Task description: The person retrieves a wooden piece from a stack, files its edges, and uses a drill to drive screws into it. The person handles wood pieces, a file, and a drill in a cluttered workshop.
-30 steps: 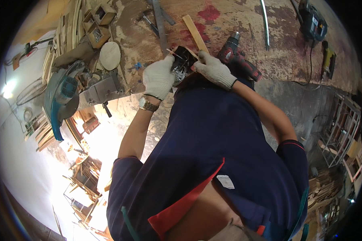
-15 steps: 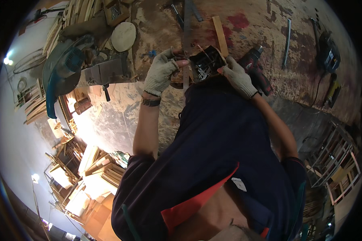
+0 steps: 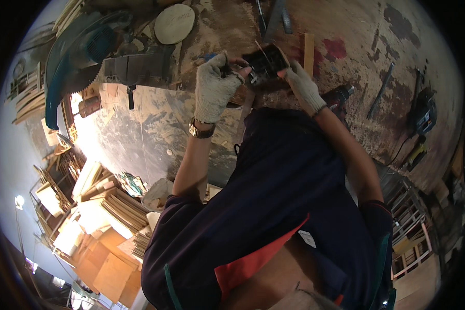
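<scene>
A small black open box point(image 3: 267, 62) with shiny metal pieces in it is held over the wooden bench. My right hand point(image 3: 300, 89), in a pale knitted glove with bare fingertips, grips its right edge, thumb toward me. At its left edge is my left hand point(image 3: 212, 88), gloved the same way, its fingers curled and thumb against the box's edge. Whatever lies between the left fingertips is too dark and small to make out. A thin reddish stick point(image 3: 261, 47) pokes up at the box's far side. A red-and-black cordless drill point(image 3: 339, 96) lies beside my right wrist.
A miter saw point(image 3: 90, 49) with a toothed blade stands at left, near a round pale disc point(image 3: 174, 24). A wood strip point(image 3: 308, 53), a metal bar point(image 3: 381, 90) and a dark corded power tool point(image 3: 423, 120) lie on the bench point(image 3: 356, 49). Stacked boards point(image 3: 121, 212) fill the lower left.
The view has shifted and turned. The box has moved left over the bench, with my right hand on it. My left fingers, apart from it before, now touch its left edge.
</scene>
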Demonstrator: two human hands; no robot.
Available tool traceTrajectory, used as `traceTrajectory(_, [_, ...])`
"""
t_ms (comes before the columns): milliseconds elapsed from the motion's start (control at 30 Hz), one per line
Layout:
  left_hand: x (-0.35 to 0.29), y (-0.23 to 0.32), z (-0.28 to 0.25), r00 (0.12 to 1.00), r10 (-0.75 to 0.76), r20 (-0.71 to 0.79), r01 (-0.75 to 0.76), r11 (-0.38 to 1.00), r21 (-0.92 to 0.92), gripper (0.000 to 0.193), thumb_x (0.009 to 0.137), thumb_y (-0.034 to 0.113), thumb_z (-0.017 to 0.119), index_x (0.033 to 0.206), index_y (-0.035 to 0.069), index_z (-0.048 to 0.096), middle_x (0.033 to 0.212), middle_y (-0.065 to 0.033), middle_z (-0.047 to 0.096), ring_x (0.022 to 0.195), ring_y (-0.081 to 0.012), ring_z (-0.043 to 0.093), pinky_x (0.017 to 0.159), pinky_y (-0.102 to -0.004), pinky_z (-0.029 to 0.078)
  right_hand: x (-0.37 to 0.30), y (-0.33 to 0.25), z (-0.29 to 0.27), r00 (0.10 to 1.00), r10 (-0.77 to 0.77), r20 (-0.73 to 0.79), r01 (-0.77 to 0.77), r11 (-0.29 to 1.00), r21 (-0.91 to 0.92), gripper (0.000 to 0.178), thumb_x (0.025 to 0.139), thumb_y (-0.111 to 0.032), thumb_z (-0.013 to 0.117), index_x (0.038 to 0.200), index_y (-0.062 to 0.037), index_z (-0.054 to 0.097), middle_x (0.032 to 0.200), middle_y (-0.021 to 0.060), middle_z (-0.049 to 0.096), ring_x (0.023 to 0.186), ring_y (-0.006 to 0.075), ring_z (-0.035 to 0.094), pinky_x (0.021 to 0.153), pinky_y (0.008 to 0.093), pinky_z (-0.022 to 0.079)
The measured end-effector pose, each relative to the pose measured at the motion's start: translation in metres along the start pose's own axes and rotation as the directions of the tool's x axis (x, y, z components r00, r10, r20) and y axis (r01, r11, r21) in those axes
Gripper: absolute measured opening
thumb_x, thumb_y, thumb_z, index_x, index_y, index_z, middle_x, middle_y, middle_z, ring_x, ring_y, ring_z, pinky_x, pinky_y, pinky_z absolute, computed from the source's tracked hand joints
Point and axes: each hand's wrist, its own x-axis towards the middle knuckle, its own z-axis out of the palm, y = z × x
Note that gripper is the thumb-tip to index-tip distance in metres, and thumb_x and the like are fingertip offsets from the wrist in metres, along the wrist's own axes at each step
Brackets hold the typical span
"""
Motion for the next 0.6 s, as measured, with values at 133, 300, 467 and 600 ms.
traceTrajectory(133, [-0.005,0.007,-0.006,0.993,0.038,-0.111,-0.038,0.999,0.002,0.016,0.082,0.006,0.082,0.096,0.004,0.075,0.077,-0.0012,0.068,0.073,-0.0060,0.064,0.065,-0.0251,0.049,0.054,-0.040,0.029,0.996,-0.050,0.070,0.052,0.998,-0.028,0.049,0.092,-0.039,0.063,0.125,-0.0039,0.057,0.098,0.0109,0.063,0.084,0.0182,0.063,0.064,0.0322,0.052])
traceTrajectory(300, [-0.011,0.014,-0.008,0.989,-0.046,-0.139,0.020,0.982,-0.186,0.016,0.085,0.005,0.080,0.098,0.000,0.073,0.081,-0.0031,0.070,0.075,-0.0069,0.065,0.066,-0.0240,0.050,0.102,-0.070,0.044,0.990,-0.123,0.065,0.135,0.959,-0.248,0.058,0.094,-0.044,0.062,0.136,-0.0054,0.054,0.107,0.0100,0.063,0.094,0.0198,0.065,0.086,0.0364,0.050])
traceTrajectory(467, [-0.013,0.009,0.001,0.991,-0.072,-0.116,0.042,0.970,-0.240,0.021,0.086,0.007,0.081,0.103,-0.001,0.071,0.084,-0.0032,0.072,0.074,-0.0059,0.064,0.067,-0.0225,0.050,0.066,-0.042,-0.005,0.862,-0.498,-0.090,0.447,0.833,-0.327,0.047,0.091,-0.046,0.066,0.106,-0.0028,0.058,0.099,0.0179,0.064,0.092,0.0298,0.065,0.077,0.0462,0.050])
traceTrajectory(600, [-0.011,0.000,0.013,0.980,-0.190,0.065,0.199,0.871,-0.449,0.022,0.088,0.006,0.078,0.107,0.001,0.068,0.090,-0.0035,0.070,0.074,-0.0074,0.062,0.065,-0.0224,0.050,-0.017,0.010,-0.076,0.913,-0.346,-0.217,0.123,0.739,-0.663,0.053,0.085,-0.038,0.070,0.124,-0.0031,0.059,0.100,0.0154,0.066,0.094,0.0343,0.066,0.079,0.0457,0.051])
